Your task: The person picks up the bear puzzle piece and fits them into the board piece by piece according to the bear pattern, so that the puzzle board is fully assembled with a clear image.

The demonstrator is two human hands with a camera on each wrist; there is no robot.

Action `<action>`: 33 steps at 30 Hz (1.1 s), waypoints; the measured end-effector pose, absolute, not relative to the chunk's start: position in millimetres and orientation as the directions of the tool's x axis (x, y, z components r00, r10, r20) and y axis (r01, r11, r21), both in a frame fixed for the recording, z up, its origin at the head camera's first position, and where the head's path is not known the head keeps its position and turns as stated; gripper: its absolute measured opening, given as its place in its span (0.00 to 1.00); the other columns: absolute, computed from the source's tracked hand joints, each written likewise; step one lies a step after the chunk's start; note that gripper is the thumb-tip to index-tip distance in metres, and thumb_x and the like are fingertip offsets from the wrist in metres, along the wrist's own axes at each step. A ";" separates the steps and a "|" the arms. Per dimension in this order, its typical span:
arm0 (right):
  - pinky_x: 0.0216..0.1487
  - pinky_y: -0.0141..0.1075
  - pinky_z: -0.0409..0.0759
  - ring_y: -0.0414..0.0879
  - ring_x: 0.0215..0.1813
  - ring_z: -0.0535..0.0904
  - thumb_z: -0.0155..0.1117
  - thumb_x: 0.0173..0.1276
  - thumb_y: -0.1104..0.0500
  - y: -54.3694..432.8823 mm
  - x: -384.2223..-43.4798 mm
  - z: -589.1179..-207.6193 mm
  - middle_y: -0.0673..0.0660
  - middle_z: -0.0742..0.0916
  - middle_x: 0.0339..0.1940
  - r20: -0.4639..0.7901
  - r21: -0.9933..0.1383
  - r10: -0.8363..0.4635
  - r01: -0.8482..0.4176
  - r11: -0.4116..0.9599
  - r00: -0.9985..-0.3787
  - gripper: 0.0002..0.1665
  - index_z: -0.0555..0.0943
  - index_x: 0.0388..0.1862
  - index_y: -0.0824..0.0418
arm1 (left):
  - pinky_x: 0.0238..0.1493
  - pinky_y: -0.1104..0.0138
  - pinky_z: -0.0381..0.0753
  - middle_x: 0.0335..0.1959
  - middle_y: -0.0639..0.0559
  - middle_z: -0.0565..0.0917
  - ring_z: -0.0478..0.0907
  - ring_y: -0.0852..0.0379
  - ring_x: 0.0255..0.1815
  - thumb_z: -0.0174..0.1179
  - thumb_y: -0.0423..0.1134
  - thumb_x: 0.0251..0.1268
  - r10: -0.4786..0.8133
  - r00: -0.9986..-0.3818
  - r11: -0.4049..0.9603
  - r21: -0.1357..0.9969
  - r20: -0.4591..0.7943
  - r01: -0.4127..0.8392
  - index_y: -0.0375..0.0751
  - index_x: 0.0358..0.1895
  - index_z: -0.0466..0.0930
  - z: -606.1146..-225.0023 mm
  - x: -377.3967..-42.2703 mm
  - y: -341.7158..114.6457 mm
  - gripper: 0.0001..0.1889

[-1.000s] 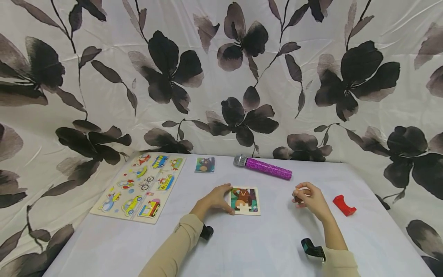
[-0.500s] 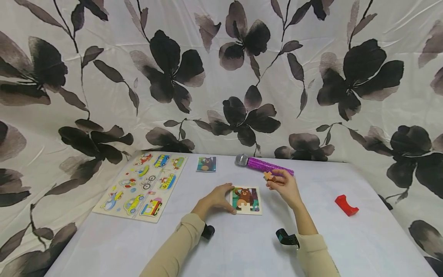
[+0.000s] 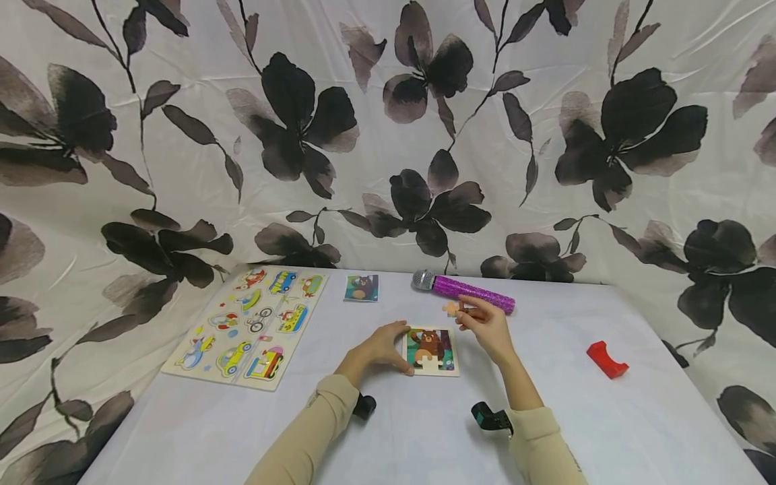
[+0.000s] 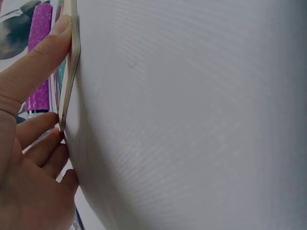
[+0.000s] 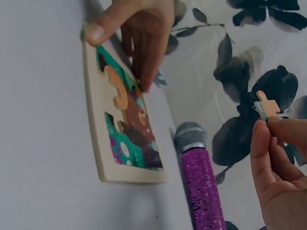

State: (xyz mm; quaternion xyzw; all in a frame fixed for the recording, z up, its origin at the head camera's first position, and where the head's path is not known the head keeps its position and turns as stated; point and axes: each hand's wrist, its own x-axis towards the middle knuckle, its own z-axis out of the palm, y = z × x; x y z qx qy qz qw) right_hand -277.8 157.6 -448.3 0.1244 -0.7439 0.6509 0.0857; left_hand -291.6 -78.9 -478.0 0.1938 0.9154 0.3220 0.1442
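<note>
In the head view, a small wooden jigsaw board (image 3: 438, 373) with a brown bear picture lies mid-table, a bare cream gap in its lower middle. My left hand (image 3: 380, 347) holds its left side, thumb at the near corner and fingers at the far corner. Pinched between the thumb and fingertips of my right hand (image 3: 490, 331) is an orange-tan puzzle piece (image 3: 450, 309), raised beyond the board's far right corner. The right wrist view shows this puzzle piece (image 5: 269, 106) with a bit of green along one edge.
Behind the right hand lies a purple glitter microphone (image 3: 473, 293). A small bear picture card (image 3: 362, 288) sits at the back, left of it. A large vehicle puzzle board (image 3: 206, 374) covers the left side. At right is a red arched block (image 3: 606, 361).
My right hand has moved left and away from me, from near the red block toward the jigsaw board, carrying the puzzle piece. The left hand and the board stay put.
</note>
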 end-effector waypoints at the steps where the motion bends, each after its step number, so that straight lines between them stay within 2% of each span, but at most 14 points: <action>1: 0.33 0.29 0.83 0.40 0.30 0.83 0.60 0.62 0.74 157.2 -277.2 -448.6 0.76 0.83 0.40 0.289 -0.946 -0.079 -0.298 0.125 -0.954 0.22 0.73 0.56 0.78 | 0.72 0.51 0.54 0.71 0.39 0.60 0.54 0.41 0.72 0.79 0.43 0.36 0.450 -0.882 0.714 0.650 -0.141 0.261 0.32 0.67 0.64 -478.5 -292.3 -79.1 0.49; 5: 0.35 0.31 0.84 0.40 0.30 0.83 0.60 0.62 0.74 155.7 -276.0 -450.9 0.77 0.83 0.39 0.274 -0.951 -0.100 -0.285 0.120 -0.956 0.21 0.73 0.54 0.80 | 0.72 0.50 0.53 0.71 0.38 0.60 0.54 0.40 0.72 0.79 0.45 0.33 0.469 -0.872 0.693 0.671 -0.140 0.265 0.35 0.66 0.66 -480.2 -294.6 -80.4 0.50; 6: 0.36 0.33 0.85 0.40 0.31 0.83 0.60 0.62 0.74 155.3 -275.4 -451.4 0.76 0.83 0.40 0.265 -0.955 -0.102 -0.276 0.106 -0.959 0.20 0.73 0.54 0.80 | 0.71 0.49 0.54 0.71 0.39 0.61 0.55 0.40 0.72 0.79 0.48 0.32 0.485 -0.866 0.690 0.662 -0.124 0.292 0.38 0.66 0.67 -481.4 -295.7 -81.4 0.50; 10: 0.37 0.38 0.85 0.46 0.31 0.85 0.59 0.64 0.72 152.9 -273.2 -455.6 0.75 0.83 0.39 0.234 -0.961 -0.148 -0.252 0.113 -0.961 0.17 0.74 0.51 0.82 | 0.70 0.48 0.57 0.70 0.38 0.62 0.55 0.39 0.72 0.79 0.49 0.32 0.502 -0.856 0.695 0.645 -0.120 0.317 0.41 0.64 0.71 -482.2 -298.0 -81.1 0.47; 14: 0.32 0.36 0.85 0.49 0.30 0.84 0.61 0.64 0.69 149.0 -269.3 -461.8 0.70 0.85 0.35 0.207 -0.923 -0.247 -0.273 0.271 -0.947 0.14 0.78 0.45 0.78 | 0.70 0.48 0.55 0.70 0.37 0.61 0.54 0.38 0.72 0.79 0.44 0.35 0.494 -0.860 0.704 0.640 -0.129 0.308 0.38 0.63 0.71 -481.0 -296.9 -79.0 0.44; 18: 0.29 0.29 0.80 0.42 0.29 0.80 0.64 0.61 0.66 142.5 -267.0 -470.0 0.63 0.87 0.31 0.205 -0.810 -0.362 -0.365 0.459 -0.909 0.10 0.82 0.39 0.72 | 0.70 0.48 0.56 0.71 0.37 0.60 0.54 0.38 0.72 0.78 0.43 0.37 0.486 -0.865 0.719 0.619 -0.125 0.315 0.38 0.64 0.70 -479.4 -293.9 -78.4 0.44; 21: 0.28 0.28 0.77 0.39 0.27 0.78 0.65 0.60 0.65 134.9 -266.8 -476.5 0.59 0.86 0.29 0.189 -0.757 -0.414 -0.401 0.516 -0.890 0.09 0.83 0.38 0.71 | 0.70 0.48 0.57 0.71 0.37 0.60 0.55 0.38 0.71 0.77 0.43 0.38 0.484 -0.866 0.726 0.610 -0.125 0.317 0.40 0.65 0.70 -478.1 -292.2 -79.3 0.43; 25: 0.25 0.28 0.77 0.38 0.23 0.77 0.65 0.59 0.66 125.3 -265.6 -482.4 0.57 0.86 0.25 0.163 -0.741 -0.410 -0.386 0.550 -0.897 0.09 0.84 0.37 0.71 | 0.69 0.48 0.58 0.71 0.37 0.60 0.55 0.37 0.71 0.77 0.43 0.38 0.489 -0.863 0.716 0.623 -0.125 0.315 0.40 0.64 0.70 -476.4 -291.4 -79.7 0.43; 31: 0.35 0.35 0.80 0.44 0.32 0.81 0.67 0.57 0.64 117.0 -262.8 -482.7 0.59 0.88 0.31 0.148 -0.696 -0.357 -0.353 0.626 -0.923 0.09 0.86 0.36 0.67 | 0.69 0.47 0.59 0.71 0.37 0.60 0.55 0.37 0.71 0.78 0.42 0.37 0.495 -0.861 0.707 0.631 -0.118 0.320 0.40 0.64 0.70 -475.4 -290.2 -79.9 0.43; 33: 0.35 0.35 0.80 0.44 0.32 0.80 0.68 0.57 0.63 116.1 -262.6 -482.3 0.58 0.88 0.32 0.132 -0.694 -0.330 -0.325 0.642 -0.935 0.09 0.86 0.36 0.66 | 0.69 0.47 0.58 0.71 0.37 0.60 0.55 0.37 0.71 0.77 0.42 0.38 0.495 -0.860 0.708 0.630 -0.120 0.319 0.40 0.64 0.70 -474.8 -289.6 -80.1 0.43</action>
